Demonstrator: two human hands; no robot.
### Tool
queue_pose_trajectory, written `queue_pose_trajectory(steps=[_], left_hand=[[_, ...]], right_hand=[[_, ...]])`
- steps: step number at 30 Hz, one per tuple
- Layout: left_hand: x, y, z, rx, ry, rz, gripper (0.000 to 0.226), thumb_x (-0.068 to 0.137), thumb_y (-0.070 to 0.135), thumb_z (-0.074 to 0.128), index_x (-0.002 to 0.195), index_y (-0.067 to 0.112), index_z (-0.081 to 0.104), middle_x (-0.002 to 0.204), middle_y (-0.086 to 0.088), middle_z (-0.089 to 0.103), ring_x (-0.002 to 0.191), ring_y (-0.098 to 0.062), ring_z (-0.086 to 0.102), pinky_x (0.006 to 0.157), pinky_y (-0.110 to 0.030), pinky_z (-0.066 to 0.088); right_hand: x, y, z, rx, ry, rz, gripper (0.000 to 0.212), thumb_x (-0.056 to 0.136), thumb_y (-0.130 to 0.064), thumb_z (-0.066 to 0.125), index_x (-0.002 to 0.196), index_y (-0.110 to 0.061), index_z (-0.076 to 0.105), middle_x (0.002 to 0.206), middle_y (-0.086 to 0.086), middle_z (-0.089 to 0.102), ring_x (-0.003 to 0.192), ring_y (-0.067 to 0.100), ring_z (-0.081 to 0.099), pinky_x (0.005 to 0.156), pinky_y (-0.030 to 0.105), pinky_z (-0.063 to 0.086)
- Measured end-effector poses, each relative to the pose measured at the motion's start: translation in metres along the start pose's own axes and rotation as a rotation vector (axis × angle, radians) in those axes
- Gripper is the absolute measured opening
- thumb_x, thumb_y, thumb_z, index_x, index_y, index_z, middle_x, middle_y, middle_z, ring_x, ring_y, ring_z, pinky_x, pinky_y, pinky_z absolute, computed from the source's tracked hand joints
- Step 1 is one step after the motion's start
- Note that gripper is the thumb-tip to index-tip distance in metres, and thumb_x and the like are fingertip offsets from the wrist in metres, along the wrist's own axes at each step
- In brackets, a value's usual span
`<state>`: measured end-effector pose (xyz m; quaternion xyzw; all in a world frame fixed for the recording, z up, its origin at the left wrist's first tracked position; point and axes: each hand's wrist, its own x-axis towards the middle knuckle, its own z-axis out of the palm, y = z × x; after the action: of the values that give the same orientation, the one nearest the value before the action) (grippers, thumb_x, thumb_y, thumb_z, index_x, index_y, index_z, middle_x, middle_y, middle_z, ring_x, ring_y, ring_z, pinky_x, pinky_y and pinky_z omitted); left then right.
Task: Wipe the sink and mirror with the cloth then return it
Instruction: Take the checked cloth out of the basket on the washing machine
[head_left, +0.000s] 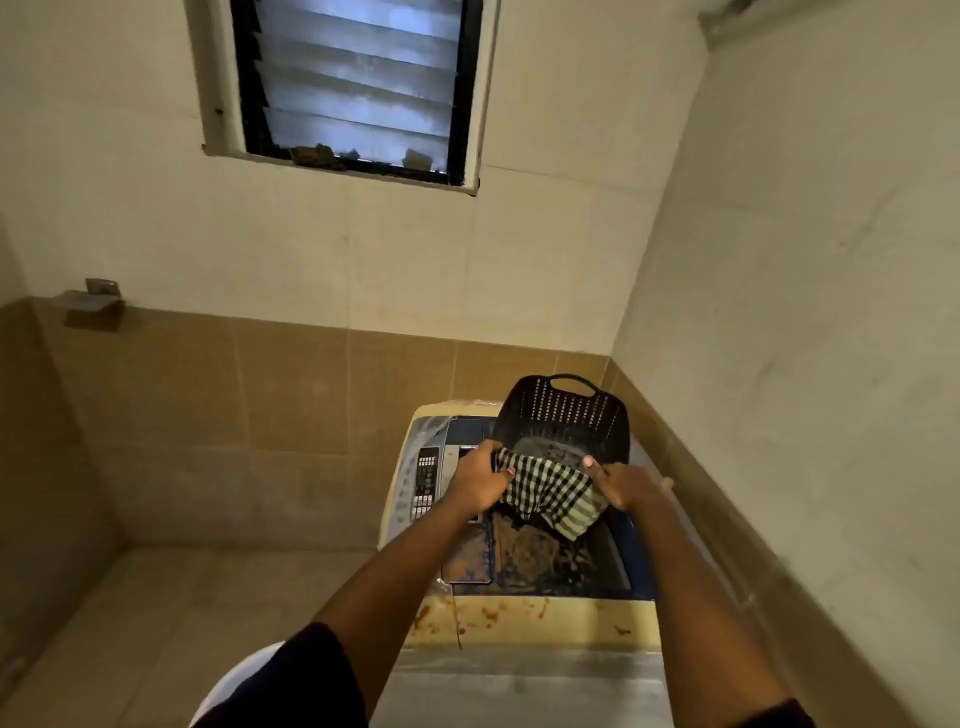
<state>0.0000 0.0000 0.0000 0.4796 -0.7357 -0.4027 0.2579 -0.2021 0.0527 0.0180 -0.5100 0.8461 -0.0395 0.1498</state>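
A black-and-white checked cloth (553, 493) hangs stretched between both my hands, just in front of a black perforated plastic basket (563, 410). My left hand (480, 480) grips the cloth's left edge. My right hand (621, 483) holds its right edge, thumb up. The cloth's lower part droops over the top of a washing machine (519, 618). No sink or mirror is in view.
The basket stands on the washing machine in the room's right corner, against tiled walls. The machine's lid is stained; its control panel (426, 480) is to the left. A louvred window (358, 83) is high on the wall. A metal bracket (96, 306) is at the left.
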Motion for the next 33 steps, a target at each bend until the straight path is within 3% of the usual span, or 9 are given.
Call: queue_pose_trajectory(steps=[4, 6, 12, 15, 17, 22, 25, 28, 33], left_hand=[[0.016, -0.002, 0.013, -0.104, 0.046, -0.065, 0.054, 0.094, 0.018, 0.055, 0.142, 0.012, 0.031, 0.141, -0.015, 0.046, 0.127, -0.032, 0.046, 0.102, -0.039, 0.041], [0.026, -0.004, 0.018, -0.158, 0.059, -0.111, 0.056, 0.094, 0.018, 0.054, 0.143, 0.014, 0.028, 0.140, -0.015, 0.047, 0.126, -0.032, 0.048, 0.103, -0.040, 0.043], [0.044, -0.007, 0.022, -0.199, 0.079, -0.208, 0.051, 0.092, 0.021, 0.058, 0.134, 0.009, 0.031, 0.125, -0.019, 0.057, 0.112, -0.033, 0.057, 0.092, -0.039, 0.046], [0.046, -0.010, 0.022, -0.169, 0.109, -0.230, 0.039, 0.087, 0.020, 0.065, 0.115, 0.007, 0.042, 0.120, -0.015, 0.056, 0.111, -0.031, 0.055, 0.085, -0.033, 0.044], [0.050, -0.012, 0.020, -0.215, 0.105, -0.252, 0.030, 0.084, 0.019, 0.067, 0.106, 0.006, 0.050, 0.118, -0.013, 0.058, 0.110, -0.028, 0.054, 0.083, -0.030, 0.041], [0.050, -0.008, 0.002, -0.523, -0.025, -0.355, 0.020, 0.086, 0.012, 0.061, 0.099, -0.002, 0.067, 0.110, -0.015, 0.068, 0.102, -0.029, 0.063, 0.096, -0.043, 0.050], [0.042, 0.004, -0.009, -0.651, -0.071, -0.307, 0.010, 0.090, 0.004, 0.053, 0.087, 0.008, 0.062, 0.094, -0.010, 0.065, 0.089, -0.024, 0.062, 0.078, -0.034, 0.052], [0.025, 0.021, -0.026, -0.718, -0.079, -0.196, 0.014, 0.090, -0.001, 0.051, 0.087, 0.011, 0.057, 0.087, -0.003, 0.061, 0.080, -0.015, 0.058, 0.067, -0.023, 0.048], [-0.011, 0.034, -0.092, -0.703, -0.057, -0.001, 0.021, 0.089, 0.004, 0.054, 0.106, 0.010, 0.065, 0.096, -0.004, 0.065, 0.088, -0.017, 0.060, 0.080, -0.026, 0.051]], right_hand=[[0.018, -0.007, 0.000, -0.176, -0.013, 0.119, 0.088, 0.085, -0.070, 0.002, 0.136, -0.012, 0.044, 0.146, 0.017, 0.038, 0.139, 0.034, 0.024, 0.113, 0.059, 0.002], [0.032, -0.011, -0.002, -0.196, -0.059, 0.131, 0.077, 0.090, -0.066, 0.012, 0.139, -0.012, 0.038, 0.150, 0.014, 0.032, 0.140, 0.033, 0.019, 0.112, 0.058, 0.001], [0.056, -0.011, -0.009, -0.013, -0.120, 0.077, 0.063, 0.090, -0.049, 0.048, 0.130, 0.000, 0.047, 0.138, 0.019, 0.046, 0.123, 0.034, 0.046, 0.103, 0.043, 0.036], [0.052, -0.009, -0.010, 0.113, -0.108, 0.021, 0.051, 0.096, -0.044, 0.038, 0.093, 0.000, 0.063, 0.103, 0.025, 0.059, 0.082, 0.023, 0.056, 0.079, 0.032, 0.040], [0.052, -0.003, -0.013, 0.203, -0.065, -0.003, 0.050, 0.098, -0.044, 0.031, 0.066, -0.010, 0.050, 0.076, 0.010, 0.049, 0.064, 0.014, 0.044, 0.075, 0.028, 0.035], [0.037, 0.004, -0.020, 0.593, 0.046, -0.064, 0.037, 0.097, -0.039, 0.036, 0.069, -0.018, 0.045, 0.072, -0.002, 0.045, 0.068, 0.013, 0.042, 0.076, 0.031, 0.035], [0.023, -0.001, -0.024, 0.642, 0.261, -0.078, 0.038, 0.096, -0.036, 0.042, 0.064, -0.015, 0.043, 0.067, 0.004, 0.047, 0.069, 0.021, 0.046, 0.067, 0.033, 0.035], [0.001, -0.011, -0.029, 0.709, 0.421, -0.094, 0.034, 0.095, -0.036, 0.044, 0.085, -0.005, 0.055, 0.088, 0.016, 0.059, 0.084, 0.031, 0.056, 0.077, 0.042, 0.047], [-0.054, -0.053, -0.018, 1.478, 0.237, -0.152, 0.009, 0.093, -0.028, 0.052, 0.092, -0.020, 0.056, 0.103, 0.008, 0.065, 0.094, 0.023, 0.061, 0.082, 0.042, 0.051]])
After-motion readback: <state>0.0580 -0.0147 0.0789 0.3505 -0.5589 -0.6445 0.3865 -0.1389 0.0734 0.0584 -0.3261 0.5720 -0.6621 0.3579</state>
